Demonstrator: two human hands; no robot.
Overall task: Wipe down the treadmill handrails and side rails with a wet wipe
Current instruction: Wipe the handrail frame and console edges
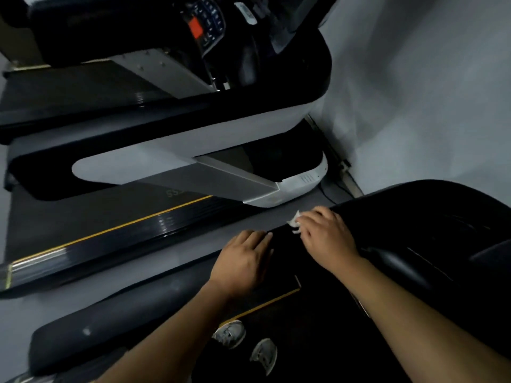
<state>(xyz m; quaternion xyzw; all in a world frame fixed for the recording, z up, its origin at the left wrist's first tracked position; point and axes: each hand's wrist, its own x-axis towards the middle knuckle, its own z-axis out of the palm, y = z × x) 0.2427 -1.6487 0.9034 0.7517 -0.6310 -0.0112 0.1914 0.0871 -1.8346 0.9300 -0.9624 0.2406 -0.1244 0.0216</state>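
Note:
I stand on a treadmill whose black left handrail (154, 308) runs from lower left up toward the middle. My left hand (243, 262) rests flat on the upper part of that handrail, fingers fairly straight. My right hand (325, 236) presses a crumpled white wet wipe (294, 223) onto the black rail surface just beyond the left hand; only the wipe's edge shows past the fingers. The belt and yellow-edged side rail (262, 306) lie below, with my two shoes (246, 342) on the deck.
A second treadmill stands to the left: its black side rail with a yellow stripe (110, 236), white and black handrail (193, 139) and console (207, 26) with a red tag. Grey floor (193, 244) lies between the machines; a grey wall (428, 92) is on the right.

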